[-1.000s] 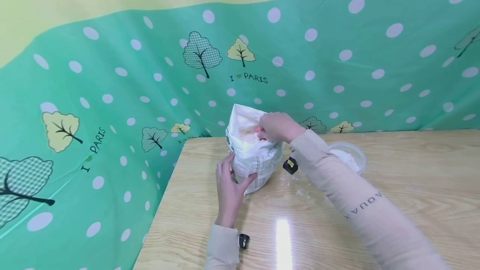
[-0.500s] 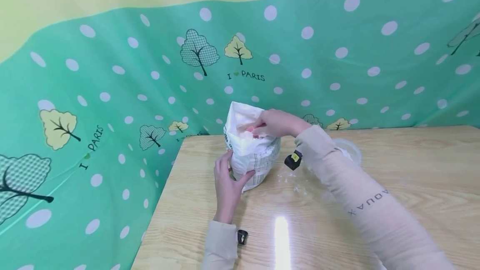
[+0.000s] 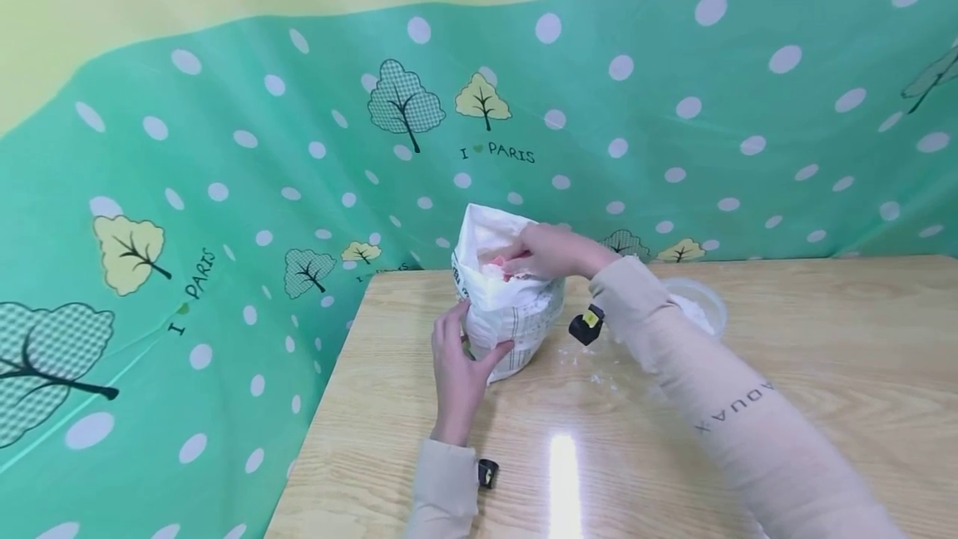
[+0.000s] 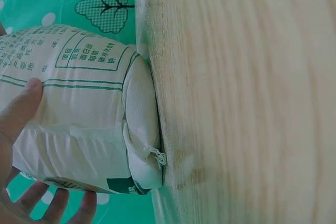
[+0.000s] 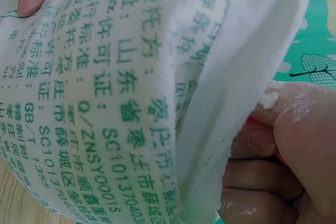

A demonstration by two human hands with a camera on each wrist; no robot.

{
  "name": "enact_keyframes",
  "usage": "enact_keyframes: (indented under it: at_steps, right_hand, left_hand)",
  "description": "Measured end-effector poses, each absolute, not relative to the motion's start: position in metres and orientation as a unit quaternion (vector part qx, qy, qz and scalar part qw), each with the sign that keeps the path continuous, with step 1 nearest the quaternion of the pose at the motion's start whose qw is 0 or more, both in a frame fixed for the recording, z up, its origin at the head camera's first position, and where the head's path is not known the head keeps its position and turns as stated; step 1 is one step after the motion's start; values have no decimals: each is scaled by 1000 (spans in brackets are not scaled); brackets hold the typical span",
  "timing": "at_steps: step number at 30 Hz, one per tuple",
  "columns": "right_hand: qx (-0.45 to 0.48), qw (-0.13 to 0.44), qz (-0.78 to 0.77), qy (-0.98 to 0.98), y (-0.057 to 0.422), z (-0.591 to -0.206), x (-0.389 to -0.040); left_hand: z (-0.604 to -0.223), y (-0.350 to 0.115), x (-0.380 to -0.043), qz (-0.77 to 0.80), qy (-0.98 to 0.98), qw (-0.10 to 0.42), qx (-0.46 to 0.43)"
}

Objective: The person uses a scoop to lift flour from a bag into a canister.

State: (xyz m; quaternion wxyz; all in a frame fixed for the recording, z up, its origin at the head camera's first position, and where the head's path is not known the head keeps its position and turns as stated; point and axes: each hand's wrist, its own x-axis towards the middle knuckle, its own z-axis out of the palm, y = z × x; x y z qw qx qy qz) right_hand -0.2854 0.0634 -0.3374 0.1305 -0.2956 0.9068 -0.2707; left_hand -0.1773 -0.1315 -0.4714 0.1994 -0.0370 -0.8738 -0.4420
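Note:
An open white flour bag [image 3: 505,314] with green print stands upright on the table. My left hand [image 3: 458,360] grips its lower side, thumb on the printed face and fingers round the edge, also plain in the left wrist view. At the bag's mouth, my right hand [image 3: 550,252] reaches in with curled fingers round a red tool [image 3: 500,261]. Only a little of the tool shows, so its kind is unclear. In the right wrist view, white powder dusts the right hand [image 5: 278,150], and the bag's wall [image 5: 131,93] covers much of the view.
Right of the bag, a clear round bowl [image 3: 717,306] with white powder is partly behind the right sleeve [image 3: 696,364]. Powder specks [image 3: 599,379] lie on the wooden table [image 3: 599,456]. A patterned green cloth [image 3: 337,148] hangs behind and to the left.
My right hand has shifted slightly left at the bag's mouth, and the red tool with it. The left hand keeps its grip on the flour bag.

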Motion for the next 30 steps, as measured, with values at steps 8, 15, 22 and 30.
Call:
enact_keyframes:
  at_steps: [8, 15, 22, 30]
  right_hand:
    - [-311, 118, -319, 887, 75, -337, -281]
    - [-321, 95, -330, 883, 73, -342, -276]
    - [-336, 83, -333, 877, 68, -344, -274]
    - [-333, 78, -353, 871, 78, -348, -275]
  left_hand:
    - [-473, -131, -177, -443, -872, 203, -37]
    - [-471, -132, -176, -439, -875, 200, -35]
    - [-471, -133, -175, -437, -876, 200, -36]
    - [-471, -132, -176, -438, -876, 200, -37]
